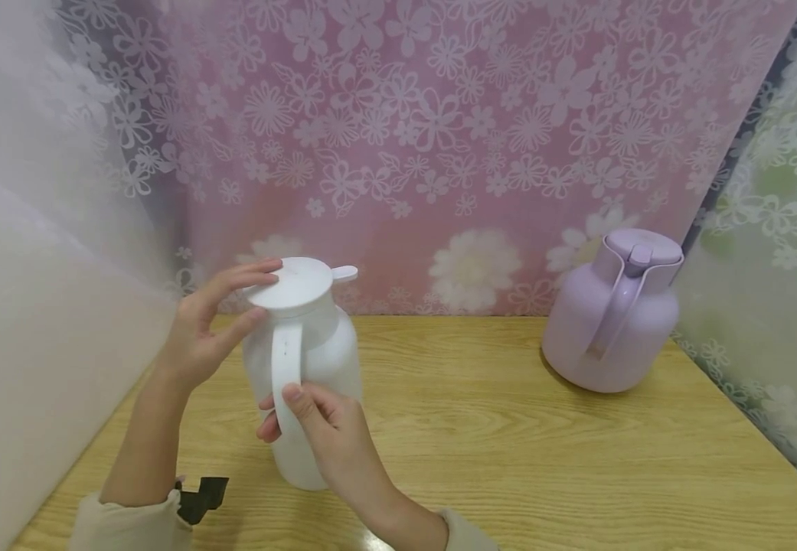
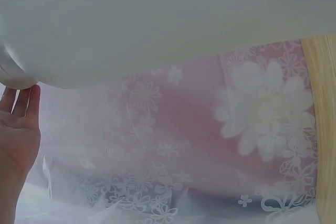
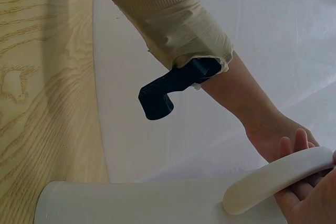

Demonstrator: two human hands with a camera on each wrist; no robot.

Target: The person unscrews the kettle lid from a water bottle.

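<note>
A white vacuum jug (image 1: 332, 356) stands at the left of the wooden table, its handle (image 1: 286, 352) facing the wearer. My right hand (image 1: 343, 440) grips the lower part of that handle, thumb on the near side and fingers wrapped behind. On top is a round white lid (image 1: 302, 282) with a small tab sticking out to the right. My left hand (image 1: 194, 344) holds the lid from the left, fingertips over its top and thumb at the near rim. In the left wrist view, the jug body (image 2: 157, 19) fills the upper part.
A lilac vacuum jug (image 1: 618, 329) stands at the back right of the table (image 1: 508, 451). Pink floral curtain (image 1: 405, 153) hangs behind the table, with pale sheeting on both sides. A black camera mount (image 1: 205, 497) sits at the left sleeve.
</note>
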